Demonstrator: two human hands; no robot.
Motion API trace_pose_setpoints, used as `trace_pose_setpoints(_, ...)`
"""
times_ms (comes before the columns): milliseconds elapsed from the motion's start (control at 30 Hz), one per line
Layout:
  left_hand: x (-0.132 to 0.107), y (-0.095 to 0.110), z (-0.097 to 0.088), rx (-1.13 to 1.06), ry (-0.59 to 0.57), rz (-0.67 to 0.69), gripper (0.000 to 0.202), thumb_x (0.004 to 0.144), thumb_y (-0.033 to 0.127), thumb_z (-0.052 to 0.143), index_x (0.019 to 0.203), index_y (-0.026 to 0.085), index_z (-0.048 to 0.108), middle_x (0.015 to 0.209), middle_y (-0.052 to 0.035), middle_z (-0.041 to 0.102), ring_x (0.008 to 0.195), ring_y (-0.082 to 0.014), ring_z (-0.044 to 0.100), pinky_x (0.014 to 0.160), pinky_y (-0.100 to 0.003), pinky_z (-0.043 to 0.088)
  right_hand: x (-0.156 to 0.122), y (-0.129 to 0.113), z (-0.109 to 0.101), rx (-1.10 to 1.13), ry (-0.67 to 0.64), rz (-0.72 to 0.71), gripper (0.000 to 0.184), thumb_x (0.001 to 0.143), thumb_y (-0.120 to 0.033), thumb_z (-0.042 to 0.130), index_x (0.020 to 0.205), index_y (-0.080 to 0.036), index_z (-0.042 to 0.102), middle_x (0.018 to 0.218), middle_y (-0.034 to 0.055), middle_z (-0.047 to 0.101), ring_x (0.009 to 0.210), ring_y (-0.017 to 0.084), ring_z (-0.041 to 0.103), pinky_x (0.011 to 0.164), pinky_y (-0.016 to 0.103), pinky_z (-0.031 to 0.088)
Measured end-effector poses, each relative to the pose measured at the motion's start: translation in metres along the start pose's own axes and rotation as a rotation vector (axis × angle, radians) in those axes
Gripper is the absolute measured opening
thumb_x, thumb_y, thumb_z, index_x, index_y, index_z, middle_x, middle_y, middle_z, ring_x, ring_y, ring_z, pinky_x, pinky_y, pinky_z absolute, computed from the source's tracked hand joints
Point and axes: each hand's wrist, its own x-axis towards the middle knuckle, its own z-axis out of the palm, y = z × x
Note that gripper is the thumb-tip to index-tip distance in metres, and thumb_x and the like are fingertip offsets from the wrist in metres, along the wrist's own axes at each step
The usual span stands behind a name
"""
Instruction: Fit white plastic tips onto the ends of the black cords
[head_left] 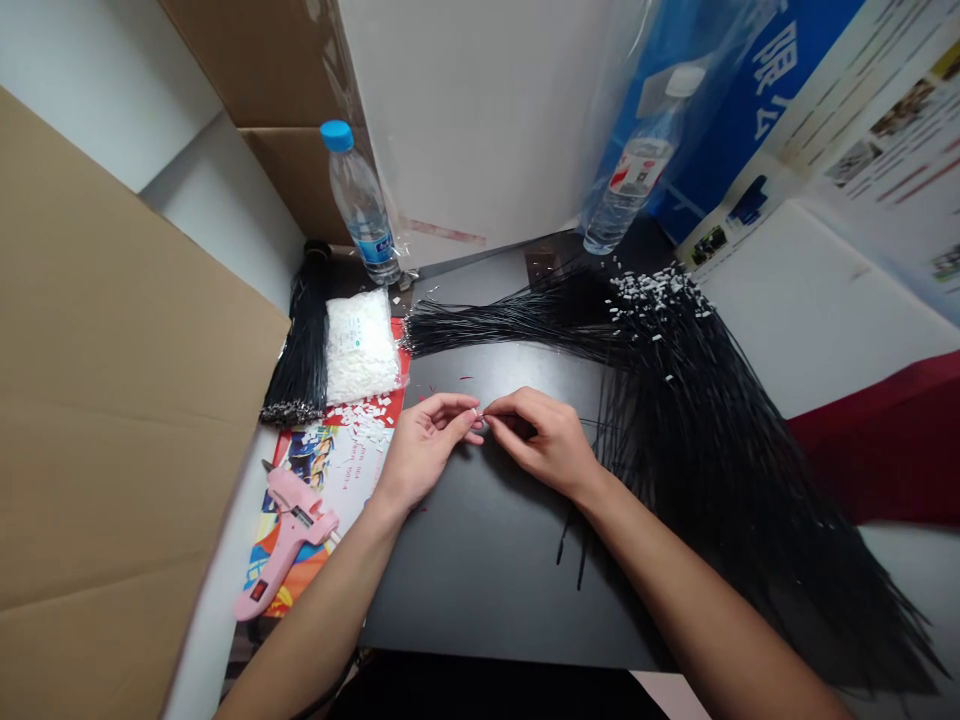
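Observation:
My left hand (427, 450) and my right hand (540, 440) meet above a black board (480, 560), their fingertips close together. The left fingertips pinch a tiny white piece (478, 412), partly hidden by the fingers. My right fingers seem to hold a thin black wire (585, 424) running into the hand. A large fan of black wires (705, 470) spreads to the right of my right hand, with many white pieces (656, 295) on its far ends. A bag of white pieces (361, 346) and a bundled hank of black wires (300, 345) lie beyond my left hand.
A pink glue gun (289, 535) rests on a colourful printed sheet (322, 480) left of the board. Tall cardboard (112, 350) walls the left side. Water bottles (362, 205) (634, 175) stand at the back, and red cloth (877, 440) lies at right.

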Motion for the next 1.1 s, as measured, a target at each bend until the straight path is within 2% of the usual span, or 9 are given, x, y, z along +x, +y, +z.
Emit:
trace_pose_setpoints(167,0.0001,0.0001,-0.0003,0.003,-0.001,-0.004,0.036,0.069,0.042,0.085,0.088,0.014,0.072,0.078,-0.0031,0.074,0.063,-0.0124,0.067,0.065,-0.026,0.058,0.0012,-0.0006,0.0006,0.015,0.018,-0.007,0.011,0.093,-0.018,0.059,0.087,-0.018,0.069,0.078,0.0028,0.072,0.067,0.011,0.062,0.063,0.023,0.048)
trace_pose_setpoints(400,-0.0014,0.0003,-0.0020,0.070,0.032,-0.014,0.032,0.071,0.040,0.084,0.089,0.014,0.076,0.084,-0.0062,0.077,0.059,-0.0129,0.067,0.061,-0.027,0.056,0.0048,-0.0015,-0.0021,0.211,-0.115,0.305,0.014,0.091,-0.026,0.060,0.087,-0.017,0.071,0.074,0.0021,0.073,0.064,0.011,0.063,0.060,0.022,0.046)
trace_pose_setpoints(533,-0.0011,-0.0010,-0.0036,0.106,0.027,-0.022,0.031,0.072,0.040,0.084,0.089,0.014,0.078,0.086,-0.0076,0.078,0.058,-0.0133,0.068,0.060,-0.027,0.054,0.0073,-0.0003,-0.0031,0.311,-0.165,0.385,0.019,0.090,-0.031,0.061,0.085,-0.016,0.070,0.072,0.0016,0.069,0.059,0.009,0.056,0.055,0.021,0.041)
trace_pose_setpoints(700,0.0002,-0.0022,-0.0031,0.048,0.017,-0.056,0.037,0.069,0.040,0.087,0.094,0.015,0.078,0.085,-0.0065,0.078,0.061,-0.0137,0.069,0.063,-0.027,0.056,0.0081,0.0021,-0.0033,0.382,-0.206,0.415,0.020,0.088,-0.034,0.061,0.085,-0.015,0.068,0.072,0.0015,0.066,0.059,0.009,0.052,0.055,0.021,0.040)
trace_pose_setpoints(900,0.0000,-0.0037,-0.0038,-0.014,0.021,-0.091,0.037,0.066,0.041,0.088,0.088,0.014,0.077,0.082,-0.0064,0.077,0.066,-0.0147,0.070,0.070,-0.030,0.059,0.0077,0.0026,-0.0044,0.387,-0.198,0.386,0.018,0.086,-0.032,0.061,0.081,-0.015,0.066,0.070,0.0011,0.065,0.060,0.010,0.052,0.057,0.022,0.041)
trace_pose_setpoints(1100,-0.0004,-0.0021,-0.0038,0.013,0.003,-0.076,0.032,0.069,0.041,0.086,0.084,0.015,0.077,0.077,-0.0049,0.075,0.063,-0.0126,0.066,0.064,-0.026,0.055,0.0074,0.0010,-0.0027,0.373,-0.163,0.392,0.016,0.084,-0.031,0.063,0.079,-0.016,0.066,0.068,0.0011,0.065,0.059,0.009,0.053,0.055,0.021,0.042)
